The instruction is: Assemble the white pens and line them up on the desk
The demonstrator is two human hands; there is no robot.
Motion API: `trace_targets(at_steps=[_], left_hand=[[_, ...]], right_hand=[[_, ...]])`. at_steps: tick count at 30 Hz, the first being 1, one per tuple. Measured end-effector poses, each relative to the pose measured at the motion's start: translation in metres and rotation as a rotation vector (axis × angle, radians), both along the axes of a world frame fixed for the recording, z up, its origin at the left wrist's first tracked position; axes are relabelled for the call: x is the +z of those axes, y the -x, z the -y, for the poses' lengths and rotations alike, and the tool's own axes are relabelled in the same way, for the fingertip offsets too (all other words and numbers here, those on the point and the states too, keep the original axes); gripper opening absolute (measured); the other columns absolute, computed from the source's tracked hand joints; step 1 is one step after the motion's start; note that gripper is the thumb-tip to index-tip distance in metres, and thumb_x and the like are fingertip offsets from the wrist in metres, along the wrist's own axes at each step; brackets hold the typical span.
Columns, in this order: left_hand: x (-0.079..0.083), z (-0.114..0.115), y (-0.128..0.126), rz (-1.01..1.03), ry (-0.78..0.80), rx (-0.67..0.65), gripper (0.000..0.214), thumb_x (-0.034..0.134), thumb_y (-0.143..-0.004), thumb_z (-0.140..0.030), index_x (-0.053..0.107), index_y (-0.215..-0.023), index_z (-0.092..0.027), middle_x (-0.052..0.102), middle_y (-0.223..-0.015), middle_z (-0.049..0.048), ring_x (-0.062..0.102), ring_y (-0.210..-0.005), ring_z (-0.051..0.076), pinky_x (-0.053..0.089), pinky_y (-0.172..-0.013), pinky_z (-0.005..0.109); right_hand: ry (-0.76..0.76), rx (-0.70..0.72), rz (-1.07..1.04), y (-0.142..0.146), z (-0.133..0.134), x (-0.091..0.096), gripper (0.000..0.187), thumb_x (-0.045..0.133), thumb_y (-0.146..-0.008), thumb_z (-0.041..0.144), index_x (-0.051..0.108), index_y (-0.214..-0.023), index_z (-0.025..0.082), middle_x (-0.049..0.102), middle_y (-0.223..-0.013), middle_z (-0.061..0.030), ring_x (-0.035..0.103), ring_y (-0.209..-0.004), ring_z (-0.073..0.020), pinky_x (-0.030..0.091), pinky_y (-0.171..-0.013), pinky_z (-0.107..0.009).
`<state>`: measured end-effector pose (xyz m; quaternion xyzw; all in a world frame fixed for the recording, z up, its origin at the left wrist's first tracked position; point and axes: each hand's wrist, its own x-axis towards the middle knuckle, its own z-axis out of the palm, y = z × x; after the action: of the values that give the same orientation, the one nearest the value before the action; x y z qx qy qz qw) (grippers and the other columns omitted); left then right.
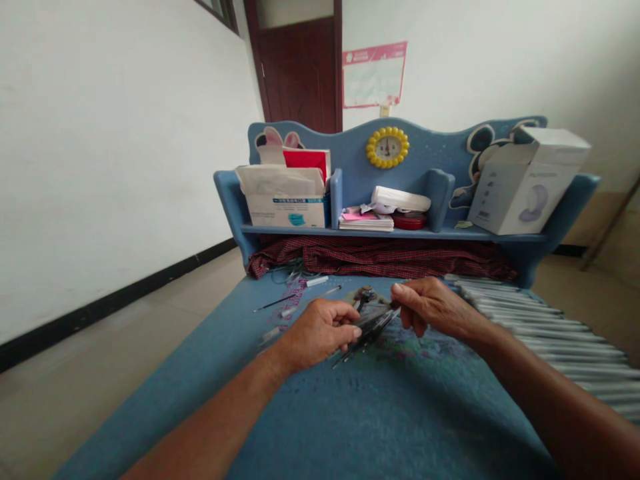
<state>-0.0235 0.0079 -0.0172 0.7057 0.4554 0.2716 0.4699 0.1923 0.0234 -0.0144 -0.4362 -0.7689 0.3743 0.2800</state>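
Observation:
In the head view my left hand (323, 333) is closed, thumb against fingers, around a loose bundle of thin dark sticks that look like pen refills (373, 328). The bundle slants from lower left to upper right over the blue desk (350, 413). At its upper right end is my right hand (425, 307), thumb and fingertips pinched together; what is between them is too blurred to make out. Just beyond the bundle lies a small dark object with a pale part (367, 293), partly hidden.
Many grey tubes (545, 333) lie in a row along the right side. Left of my hands are a thin dark stick (275, 303) and a white cap-like piece (317, 281). A checked cloth (380, 257) lies under the blue shelf (300, 232), which bears boxes and papers.

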Motion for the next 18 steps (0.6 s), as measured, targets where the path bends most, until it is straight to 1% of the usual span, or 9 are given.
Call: trace_targets(at_steps=[2,3,4,6,7,9,12,14,18], left_hand=[[-0.0008,-0.0004,0.0003,0.001,0.002,0.005,0.013,0.059,-0.067,-0.019,0.063,-0.077,-0.013,0.051,-0.05,-0.006,0.045,-0.045,0.007,0.034,-0.046,0.019],[-0.0012,-0.0007,0.0005,-0.006,-0.003,0.004,0.012,0.059,-0.067,-0.02,0.063,-0.077,-0.013,0.051,-0.05,-0.0059,0.045,-0.046,0.007,0.034,-0.046,0.018],[-0.0015,-0.0008,0.0006,-0.015,-0.012,0.001,0.012,0.059,-0.068,-0.02,0.063,-0.076,-0.013,0.051,-0.05,-0.0058,0.045,-0.046,0.007,0.034,-0.046,0.018],[-0.0022,-0.0011,0.0008,-0.031,-0.031,-0.008,0.011,0.059,-0.068,-0.02,0.063,-0.076,-0.013,0.051,-0.05,-0.0053,0.045,-0.046,0.007,0.034,-0.046,0.018],[-0.0024,-0.0011,0.0008,-0.033,-0.036,-0.013,0.012,0.059,-0.069,-0.02,0.063,-0.076,-0.013,0.051,-0.05,-0.0051,0.045,-0.047,0.007,0.034,-0.045,0.018],[-0.003,-0.0011,0.0006,-0.029,-0.041,-0.018,0.012,0.058,-0.069,-0.02,0.063,-0.077,-0.013,0.051,-0.051,-0.005,0.045,-0.047,0.007,0.034,-0.046,0.018],[-0.0041,-0.0008,0.0008,-0.074,-0.088,-0.019,0.011,0.057,-0.07,-0.02,0.063,-0.077,-0.013,0.05,-0.051,-0.0053,0.045,-0.047,0.008,0.034,-0.046,0.019],[-0.005,-0.0006,0.0014,-0.153,-0.187,-0.021,0.012,0.055,-0.071,-0.019,0.064,-0.078,-0.014,0.052,-0.054,-0.0043,0.048,-0.051,0.009,0.035,-0.049,0.02],[-0.0072,0.0002,0.0023,-0.298,-0.5,-0.04,0.014,0.052,-0.076,-0.017,0.065,-0.082,-0.016,0.062,-0.072,-0.0006,0.056,-0.069,0.013,0.04,-0.064,0.023]], right_hand=[[0.002,0.031,-0.029,0.0002,0.0,0.0004,0.037,0.046,-0.083,0.049,0.056,-0.071,0.015,0.06,-0.057,-0.0001,0.053,-0.042,-0.0078,0.038,-0.04,-0.017],[0.001,0.038,-0.031,0.0006,0.0003,0.0008,0.035,0.048,-0.082,0.047,0.055,-0.07,0.015,0.059,-0.056,0.0005,0.053,-0.041,-0.0077,0.038,-0.04,-0.017],[-0.001,0.032,-0.025,0.001,0.0006,0.0011,0.035,0.048,-0.083,0.046,0.054,-0.066,0.015,0.058,-0.054,0.0011,0.051,-0.04,-0.0074,0.038,-0.039,-0.017],[-0.015,0.002,0.005,0.0016,0.0013,0.0019,0.042,0.043,-0.085,0.047,0.05,-0.057,0.016,0.054,-0.048,0.0015,0.048,-0.036,-0.0068,0.036,-0.037,-0.017],[-0.022,-0.009,0.014,0.0017,0.0016,0.0023,0.045,0.041,-0.085,0.048,0.049,-0.056,0.016,0.054,-0.047,0.0014,0.048,-0.035,-0.0068,0.036,-0.037,-0.017],[-0.02,-0.006,0.001,0.0016,0.0017,0.0026,0.042,0.042,-0.085,0.048,0.051,-0.06,0.016,0.056,-0.05,0.0011,0.05,-0.037,-0.0073,0.036,-0.038,-0.017],[0.006,0.024,-0.02,0.0026,0.0013,0.0016,0.031,0.049,-0.082,0.042,0.053,-0.066,0.016,0.057,-0.054,0.0018,0.052,-0.04,-0.0076,0.038,-0.039,-0.017],[0.021,0.013,-0.009,0.0042,0.0011,0.0001,0.03,0.05,-0.081,0.039,0.051,-0.062,0.016,0.055,-0.05,0.0029,0.049,-0.037,-0.007,0.036,-0.037,-0.017],[0.058,-0.028,-0.017,0.0069,0.0016,-0.0019,0.032,0.049,-0.082,0.037,0.047,-0.058,0.017,0.054,-0.044,0.0042,0.046,-0.032,-0.0058,0.031,-0.034,-0.016]])
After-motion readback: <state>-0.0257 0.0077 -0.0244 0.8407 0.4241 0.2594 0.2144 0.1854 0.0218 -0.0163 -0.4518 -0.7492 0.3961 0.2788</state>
